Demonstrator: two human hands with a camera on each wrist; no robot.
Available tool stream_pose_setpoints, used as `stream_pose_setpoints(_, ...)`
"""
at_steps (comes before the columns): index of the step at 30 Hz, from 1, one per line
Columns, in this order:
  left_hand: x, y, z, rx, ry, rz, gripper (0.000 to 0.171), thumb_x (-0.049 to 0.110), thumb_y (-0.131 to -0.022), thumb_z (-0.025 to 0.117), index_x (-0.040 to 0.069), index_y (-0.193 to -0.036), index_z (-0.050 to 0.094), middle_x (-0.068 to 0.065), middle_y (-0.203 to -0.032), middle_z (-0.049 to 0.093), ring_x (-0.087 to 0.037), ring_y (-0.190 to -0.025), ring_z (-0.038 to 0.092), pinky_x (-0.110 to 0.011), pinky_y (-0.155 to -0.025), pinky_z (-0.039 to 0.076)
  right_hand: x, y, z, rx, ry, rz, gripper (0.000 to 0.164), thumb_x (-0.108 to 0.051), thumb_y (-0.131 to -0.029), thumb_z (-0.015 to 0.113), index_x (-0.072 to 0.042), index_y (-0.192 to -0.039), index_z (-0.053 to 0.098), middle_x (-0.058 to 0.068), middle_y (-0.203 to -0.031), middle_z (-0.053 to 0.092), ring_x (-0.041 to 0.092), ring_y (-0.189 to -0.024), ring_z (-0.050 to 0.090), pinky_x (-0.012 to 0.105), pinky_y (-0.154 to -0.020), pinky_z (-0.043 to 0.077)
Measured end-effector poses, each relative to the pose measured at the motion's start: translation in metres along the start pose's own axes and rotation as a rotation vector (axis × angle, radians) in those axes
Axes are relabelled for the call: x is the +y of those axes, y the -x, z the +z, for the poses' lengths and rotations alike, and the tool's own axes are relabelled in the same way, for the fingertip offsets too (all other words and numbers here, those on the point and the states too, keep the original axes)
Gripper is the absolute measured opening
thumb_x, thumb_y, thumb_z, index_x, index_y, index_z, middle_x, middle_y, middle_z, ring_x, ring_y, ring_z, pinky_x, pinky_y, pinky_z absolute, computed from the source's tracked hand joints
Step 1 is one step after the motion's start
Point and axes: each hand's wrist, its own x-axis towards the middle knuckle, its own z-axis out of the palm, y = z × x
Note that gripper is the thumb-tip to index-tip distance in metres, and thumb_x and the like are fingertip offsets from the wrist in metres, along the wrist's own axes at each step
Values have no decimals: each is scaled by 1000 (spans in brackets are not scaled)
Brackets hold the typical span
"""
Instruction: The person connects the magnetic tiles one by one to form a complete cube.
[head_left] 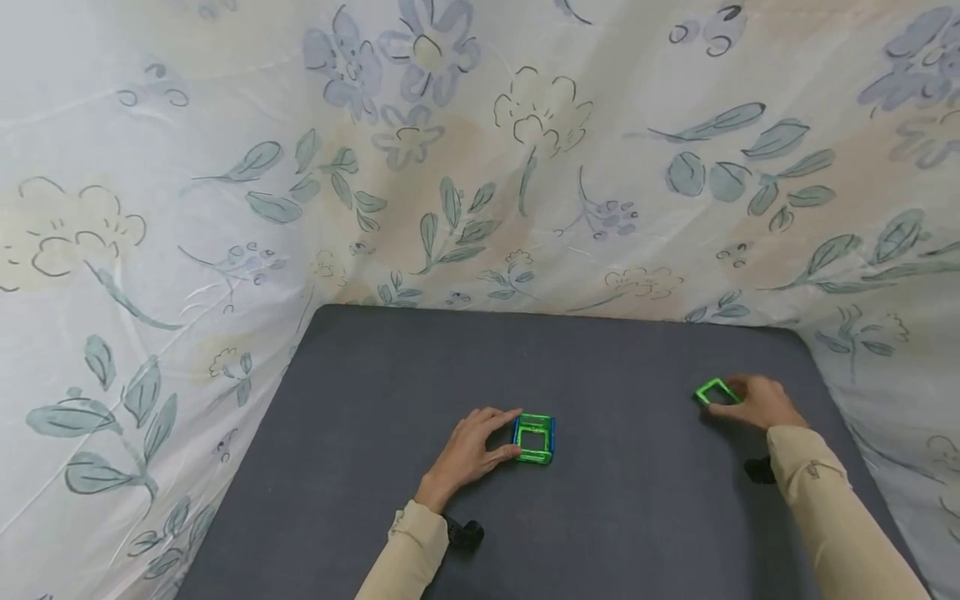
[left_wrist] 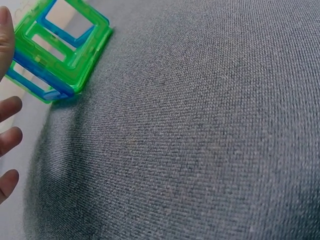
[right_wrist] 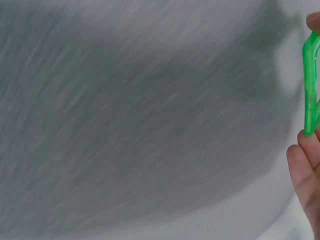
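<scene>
A small cube of green and blue magnetic tiles [head_left: 536, 457] with open centres sits on the dark table. My left hand [head_left: 468, 448] holds it at its left side, thumb at the near corner and index finger at the far one. In the left wrist view the cube [left_wrist: 82, 62] shows green and blue frames, with several fingertips [left_wrist: 10, 141] apart from it. Over at the right, my right hand [head_left: 765, 402] pinches a green square magnetic tile [head_left: 707, 385] by its edge, held above the table. The right wrist view shows only a bent part of this green frame [right_wrist: 310, 85] between thumb and fingers.
The dark grey table [head_left: 405, 358] has a cloth-like surface. Behind it and at both sides hangs a floral curtain [head_left: 465, 167]. Black wrist devices [head_left: 467, 536] are worn below both hands.
</scene>
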Motion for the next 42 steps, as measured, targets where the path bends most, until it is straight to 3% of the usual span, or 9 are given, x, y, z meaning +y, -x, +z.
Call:
stream_pose_setpoints(10, -3, -4, -5, -20, 17, -25, 67, 46, -88, 75, 25, -149, 55, -3, -134, 65, -23, -123, 59, -49, -99, 49, -115, -3, -1, 66, -25, -344, 61, -22, -82, 85, 10, -130, 63, 27, -110, 64, 35, -93, 62, 51, -80, 54)
stream_pose_setpoints(16, -3, -6, -6, -30, 12, -31, 68, 47, -87, 76, 25, -148, 56, -3, -134, 65, -23, -125, 59, -48, -100, 49, -182, 13, 16, 10, -16, -517, 55, -23, -81, 86, 3, -126, 69, 15, -106, 66, 22, -89, 62, 43, -76, 55)
stream_pose_setpoints(21, -4, -6, -5, -23, 18, -18, 68, 47, -87, 76, 23, -148, 57, -3, -132, 65, -23, -122, 60, -48, -99, 49, -224, 27, 38, -62, 41, -592, 55, -27, -80, 88, -1, -125, 71, 9, -106, 66, 15, -85, 58, 32, -70, 50)
stream_pose_setpoints(29, -3, -5, -4, -29, 33, -26, 66, 46, -88, 75, 24, -148, 57, -4, -130, 66, -22, -119, 60, -47, -97, 49, -251, 35, 74, -104, 128, -660, 58, -32, -79, 89, -2, -125, 71, 11, -112, 66, 20, -95, 60, 38, -79, 55)
stream_pose_setpoints(42, 1, -4, -4, -28, 37, -12, 66, 45, -89, 75, 22, -148, 56, -4, -130, 66, -22, -118, 60, -45, -96, 49, -251, 36, 93, -95, 124, -676, 57, -29, -80, 88, 0, -126, 70, 12, -109, 66, 14, -87, 55, 30, -73, 51)
